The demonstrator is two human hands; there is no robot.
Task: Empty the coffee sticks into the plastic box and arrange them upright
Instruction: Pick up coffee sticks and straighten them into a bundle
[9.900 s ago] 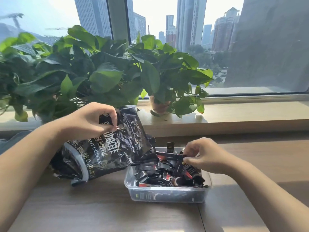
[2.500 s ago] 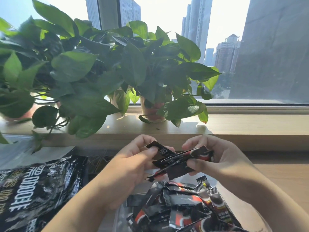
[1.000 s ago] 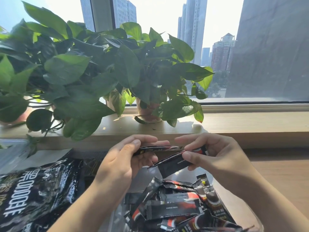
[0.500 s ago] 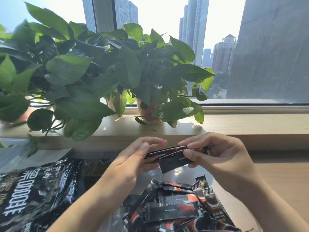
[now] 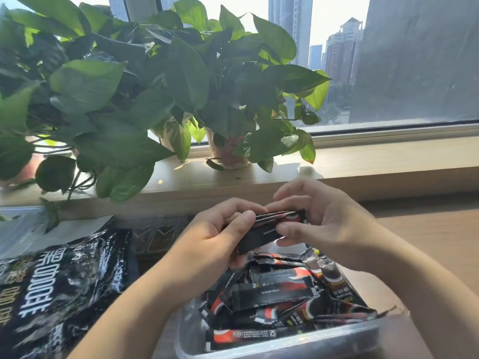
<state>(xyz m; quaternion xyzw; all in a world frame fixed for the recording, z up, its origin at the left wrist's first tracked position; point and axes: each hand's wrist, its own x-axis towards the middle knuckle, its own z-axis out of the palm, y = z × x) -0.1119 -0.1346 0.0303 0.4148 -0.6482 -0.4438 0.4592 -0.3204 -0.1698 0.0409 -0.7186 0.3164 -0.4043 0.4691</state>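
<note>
A clear plastic box stands at the bottom centre, filled with several black and red coffee sticks lying flat in a jumble. Above the box, my left hand and my right hand hold a small stack of black coffee sticks between them, one hand at each end. The stack lies roughly level. My left thumb presses on its left end, and my right thumb and fingers pinch its right end.
The black coffee bag lies flat on the wooden table to the left of the box. Potted plants fill the window sill behind. A clear plastic sheet lies at the far left.
The loose sticks in my hands have been drawn together into one tight stack. Both hands stay above the box, close together.
</note>
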